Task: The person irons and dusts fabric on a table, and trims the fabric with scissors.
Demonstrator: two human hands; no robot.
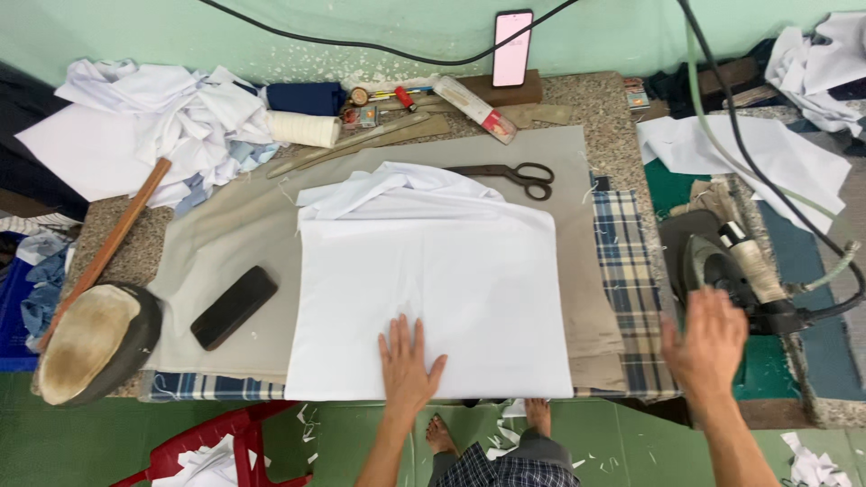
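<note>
Hands at the white cloth and the iron

Fingers of the left hand (pixel 410 361) were spread open and pressed flat on the near edge of the white cloth (pixel 433 280), which was laid folded on the grey pad (pixel 234 234) at the middle of the table (pixel 604 117). The right hand (pixel 708 347), blurred, was held open with nothing gripped, just short of the iron (pixel 722 266). The iron was found directly ahead of those fingers on the green mat (pixel 762 365), its long axis running away from the person, so the right hand was much the nearer. A black block (pixel 233 307) was seen left of the cloth, scissors (pixel 510 176) beyond it. No container with visible contents could be made out. A phone (pixel 511 47) was propped at the far wall.
</note>
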